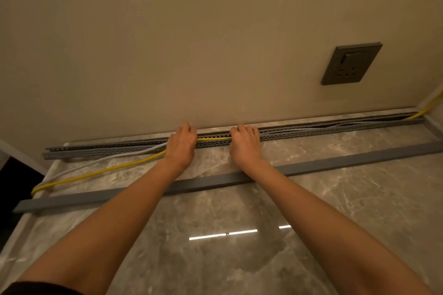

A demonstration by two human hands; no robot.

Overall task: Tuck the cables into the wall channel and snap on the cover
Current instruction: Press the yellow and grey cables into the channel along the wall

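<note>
A long grey slotted channel [335,130] lies where the wall meets the marble surface. A yellow cable [96,173] and a white cable [100,161] run from the left edge into it; right of my hands they lie inside the channel. My left hand [181,143] and my right hand [244,142] rest on the channel's middle, fingers curled over the cables, with the yellow cable stretched between them. Whether the fingers grip or only press is hidden. The grey cover strip [335,159] lies loose on the surface under my forearms.
A dark wall socket [351,63] sits on the beige wall above the channel's right part. The yellow cable leaves at the right corner [429,109]. The marble surface [239,246] drops off at the left edge into a dark gap [14,187].
</note>
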